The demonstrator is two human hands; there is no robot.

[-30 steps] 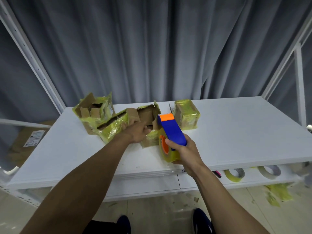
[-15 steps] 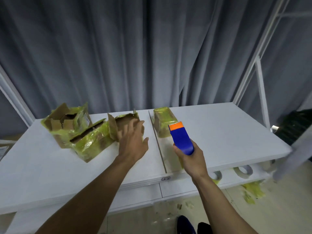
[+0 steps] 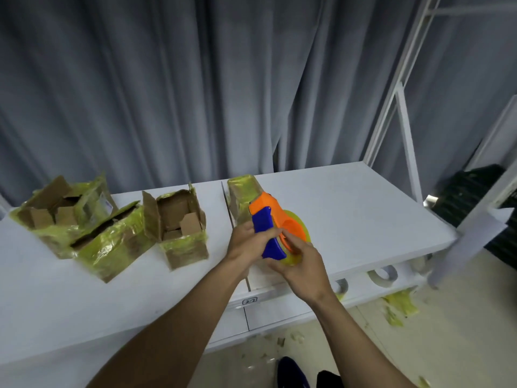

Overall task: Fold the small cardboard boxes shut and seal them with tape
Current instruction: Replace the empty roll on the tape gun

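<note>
Grey pleated curtains (image 3: 173,88) hang behind a white table (image 3: 349,208). Above its front edge, both hands grasp a blue-and-orange plastic tape dispenser (image 3: 270,231) carrying a yellowish tape roll (image 3: 298,233): the left hand (image 3: 246,243) wraps the blue handle, and the right hand (image 3: 300,264) cups the roll from below. At twelve o'clock from the dispenser, just behind it, stands a taped-over small cardboard box (image 3: 240,196). At nine o'clock sits an open cardboard box (image 3: 179,225) with raised flaps, and further out at nine to ten o'clock lie two more open, tape-wrapped boxes (image 3: 75,225).
</note>
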